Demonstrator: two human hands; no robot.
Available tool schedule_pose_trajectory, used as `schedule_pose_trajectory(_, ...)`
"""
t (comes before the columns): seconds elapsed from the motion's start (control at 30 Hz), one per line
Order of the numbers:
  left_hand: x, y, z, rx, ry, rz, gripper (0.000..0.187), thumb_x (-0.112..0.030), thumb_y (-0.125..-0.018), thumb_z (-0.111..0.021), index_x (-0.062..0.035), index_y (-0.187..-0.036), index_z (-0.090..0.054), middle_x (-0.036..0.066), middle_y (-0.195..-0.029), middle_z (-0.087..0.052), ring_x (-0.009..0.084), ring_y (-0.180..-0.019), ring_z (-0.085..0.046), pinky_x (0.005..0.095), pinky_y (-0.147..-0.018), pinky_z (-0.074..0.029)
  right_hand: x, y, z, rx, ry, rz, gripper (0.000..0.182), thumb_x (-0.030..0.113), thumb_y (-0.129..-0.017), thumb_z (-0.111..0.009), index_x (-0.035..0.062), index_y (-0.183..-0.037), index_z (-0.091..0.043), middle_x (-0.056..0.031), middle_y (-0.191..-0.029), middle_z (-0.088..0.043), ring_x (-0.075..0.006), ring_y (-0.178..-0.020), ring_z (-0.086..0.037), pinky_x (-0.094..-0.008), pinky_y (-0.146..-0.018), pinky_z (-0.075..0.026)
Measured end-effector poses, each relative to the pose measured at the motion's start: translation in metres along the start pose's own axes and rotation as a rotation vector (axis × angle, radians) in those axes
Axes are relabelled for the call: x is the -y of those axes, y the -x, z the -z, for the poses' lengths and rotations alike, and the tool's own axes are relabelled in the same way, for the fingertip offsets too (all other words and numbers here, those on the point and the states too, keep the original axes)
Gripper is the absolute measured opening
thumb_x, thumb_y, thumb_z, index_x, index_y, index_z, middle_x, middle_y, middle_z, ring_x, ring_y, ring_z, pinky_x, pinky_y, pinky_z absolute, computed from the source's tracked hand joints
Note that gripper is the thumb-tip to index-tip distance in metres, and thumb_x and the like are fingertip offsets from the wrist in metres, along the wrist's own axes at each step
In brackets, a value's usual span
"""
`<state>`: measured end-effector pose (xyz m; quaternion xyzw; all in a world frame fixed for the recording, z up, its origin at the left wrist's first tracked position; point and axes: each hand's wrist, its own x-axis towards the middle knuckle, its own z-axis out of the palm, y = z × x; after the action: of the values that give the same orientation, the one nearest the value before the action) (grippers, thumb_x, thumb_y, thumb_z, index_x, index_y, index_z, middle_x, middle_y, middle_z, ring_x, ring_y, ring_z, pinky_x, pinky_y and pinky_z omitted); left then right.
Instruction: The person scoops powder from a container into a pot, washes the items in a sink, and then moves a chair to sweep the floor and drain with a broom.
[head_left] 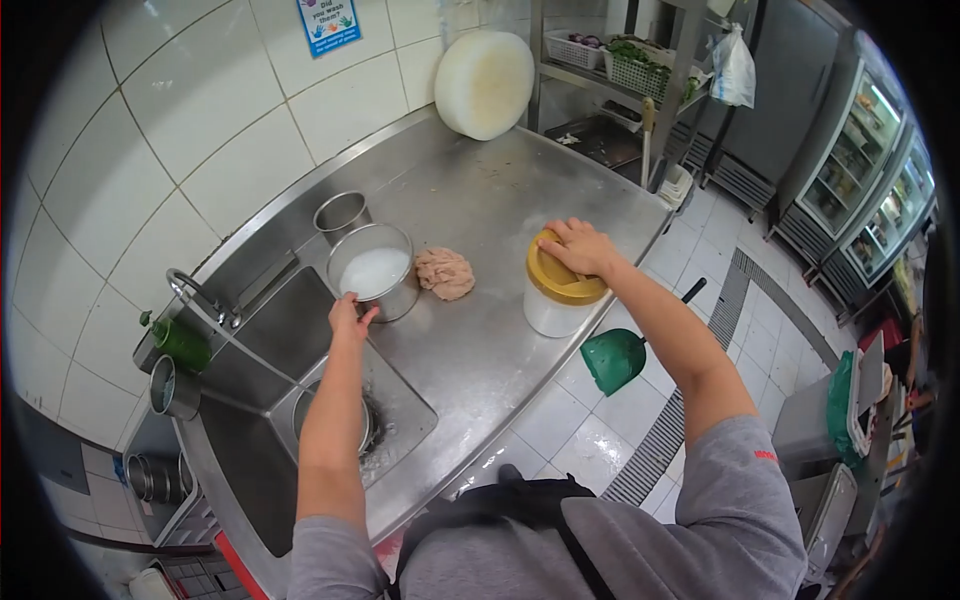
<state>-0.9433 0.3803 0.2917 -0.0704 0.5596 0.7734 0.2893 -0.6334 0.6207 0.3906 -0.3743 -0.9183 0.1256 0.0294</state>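
Observation:
My left hand (352, 318) grips the near rim of a round steel pot (397, 298) that holds a cloudy white liquid. Behind that pot stands a smaller steel container (341, 213). A crumpled pinkish-beige cloth (445, 273) lies just right of the pot on the steel counter (480, 210). On the right, near the counter's front edge, my right hand (580, 247) rests on the yellow lid (562, 282) of a white tub (550, 316), its fingers spread over the top.
At the left a sink (400, 405) holds a steel bowl beneath a faucet (203, 300). A green container (183, 345) stands beside it. A round white board (485, 85) leans on the back wall. Beyond the counter, a green dustpan (613, 360) is near the floor.

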Motion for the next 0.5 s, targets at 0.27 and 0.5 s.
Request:
schedule_pose_trajectory(0.27, -0.031, 0.015, 0.097, 0.01, -0.281, 0.016, 0.053, -0.037, -0.072, -0.058, -0.0051, -0.112, -0.043, 0.013, -0.118, -0.036, 0.0262, -0.079, -0.048, 0.0426, -0.067, -0.046, -0.057, 0.006, 0.02, 0.179, -0.448, -0.145, 0.055, 0.036, -0.065, -0.061, -0.0039, -0.102, -0.052, -0.0147, -0.094, -0.058, -0.0196, -0.076, -0.057, -0.0282, -0.073, -0.043)
schedule_pose_trajectory(0.5, -0.118, -0.018, 0.197, -0.27, -0.39, -0.124, 0.029, -0.024, -0.074, -0.051, -0.01, -0.099, -0.049, 0.005, -0.089, -0.05, 0.0193, -0.065, -0.051, 0.0361, -0.056, -0.044, -0.063, 0.027, 0.003, 0.375, -1.061, -0.431, 0.04, 0.026, -0.073, -0.053, -0.0021, -0.101, -0.048, -0.0155, -0.086, -0.055, -0.0259, -0.059, -0.058, -0.035, -0.043, -0.051)
